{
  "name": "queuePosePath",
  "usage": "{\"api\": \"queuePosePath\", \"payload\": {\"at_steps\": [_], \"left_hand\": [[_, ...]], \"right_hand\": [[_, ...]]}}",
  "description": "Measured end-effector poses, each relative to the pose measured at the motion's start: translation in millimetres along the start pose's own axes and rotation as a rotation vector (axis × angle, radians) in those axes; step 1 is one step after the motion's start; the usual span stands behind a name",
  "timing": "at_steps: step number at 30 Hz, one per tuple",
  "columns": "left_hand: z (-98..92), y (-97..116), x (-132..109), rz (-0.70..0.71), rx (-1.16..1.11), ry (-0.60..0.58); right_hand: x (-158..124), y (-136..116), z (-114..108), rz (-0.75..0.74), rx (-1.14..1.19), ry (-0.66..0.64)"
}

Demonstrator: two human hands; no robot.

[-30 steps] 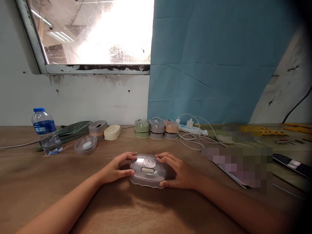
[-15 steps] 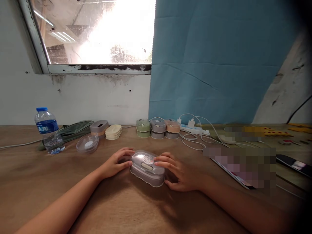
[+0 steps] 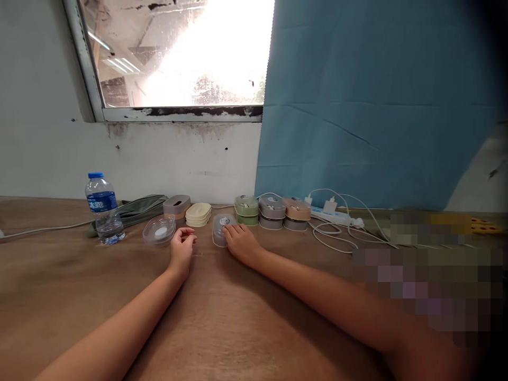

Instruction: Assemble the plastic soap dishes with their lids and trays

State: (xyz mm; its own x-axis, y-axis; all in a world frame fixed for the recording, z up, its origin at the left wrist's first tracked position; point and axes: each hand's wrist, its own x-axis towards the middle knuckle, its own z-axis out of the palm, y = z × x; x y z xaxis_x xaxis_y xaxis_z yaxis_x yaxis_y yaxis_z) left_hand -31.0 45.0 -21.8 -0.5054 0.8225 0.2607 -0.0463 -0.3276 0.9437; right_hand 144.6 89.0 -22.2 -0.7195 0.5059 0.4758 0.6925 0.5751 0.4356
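Observation:
A grey lidded plastic box (image 3: 219, 228) stands far out on the wooden table (image 3: 222, 317), just left of a row of three like boxes: green (image 3: 245, 209), grey (image 3: 271, 210) and peach (image 3: 297, 213). My right hand (image 3: 241, 243) is stretched forward, its fingers curled on the right side of the grey box. My left hand (image 3: 182, 250) rests on the table left of the box, fingers loosely curled and empty, close to a clear lid (image 3: 159, 230).
A water bottle (image 3: 102, 208) stands at the left, in front of a green pouch (image 3: 135, 208). A grey box base (image 3: 177, 205) and stacked cream inserts (image 3: 198, 214) lie behind the lid. A power strip with white cables (image 3: 332, 215) lies at the right.
The grey box has gone from the near middle of the table to the far side beside the row, carried by my right hand. My left hand has let go of it.

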Motion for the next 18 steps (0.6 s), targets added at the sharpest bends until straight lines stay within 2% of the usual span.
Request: {"api": "queuePosePath", "payload": {"at_steps": [4, 8, 12, 18], "left_hand": [[1.0, 0, -1, -0.034, -0.015, 0.008], [1.9, 1, -3, -0.057, -0.024, -0.022], [2.3, 1, -5, -0.073, -0.032, -0.053], [2.3, -1, -4, -0.084, -0.039, -0.060]], "right_hand": [[45, 2, 34, 0.101, -0.062, -0.015], [70, 10, 58, 0.175, -0.109, -0.033], [77, 18, 67, 0.203, -0.140, -0.047], [76, 23, 71, 0.216, -0.168, -0.069]]}}
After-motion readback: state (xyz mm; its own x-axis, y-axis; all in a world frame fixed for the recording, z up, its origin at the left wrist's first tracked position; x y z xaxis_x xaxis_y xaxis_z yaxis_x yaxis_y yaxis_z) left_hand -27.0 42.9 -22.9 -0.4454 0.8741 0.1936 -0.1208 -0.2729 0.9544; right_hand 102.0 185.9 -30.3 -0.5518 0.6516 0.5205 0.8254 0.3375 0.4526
